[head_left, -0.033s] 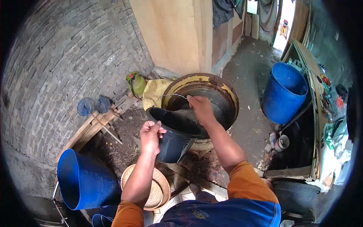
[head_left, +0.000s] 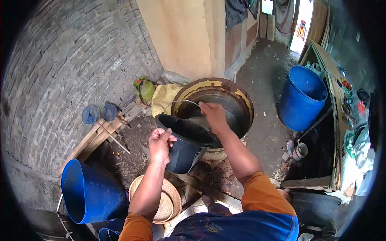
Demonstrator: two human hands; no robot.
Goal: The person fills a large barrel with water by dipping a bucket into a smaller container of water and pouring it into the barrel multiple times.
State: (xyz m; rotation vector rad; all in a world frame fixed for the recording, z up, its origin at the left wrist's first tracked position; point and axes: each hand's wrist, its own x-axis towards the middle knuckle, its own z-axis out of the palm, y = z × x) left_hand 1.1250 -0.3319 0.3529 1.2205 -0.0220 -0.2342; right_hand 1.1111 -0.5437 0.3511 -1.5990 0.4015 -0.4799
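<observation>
A black bucket (head_left: 179, 160) leans over the near left edge of a large round vat (head_left: 248, 94), which has a worn, yellow-marked rim. My left hand (head_left: 160, 145) is closed on the bucket's near rim, thumb on top. Farther out and to the right, my right hand (head_left: 213, 115) pinches a thin wire handle (head_left: 185, 101) that arcs above the bucket's mouth. Dark shadow hides what is inside the bucket, and the vat's bottom is partly covered by the bucket and my right arm.
Blue drums stand at the near left (head_left: 100, 193) and far right (head_left: 301, 102). A woven basket (head_left: 175, 195) lies below my left forearm. Two small nets (head_left: 90, 114) lean by the brick wall. Beyond the vat are a yellow sack (head_left: 163, 98) and a green container (head_left: 146, 91).
</observation>
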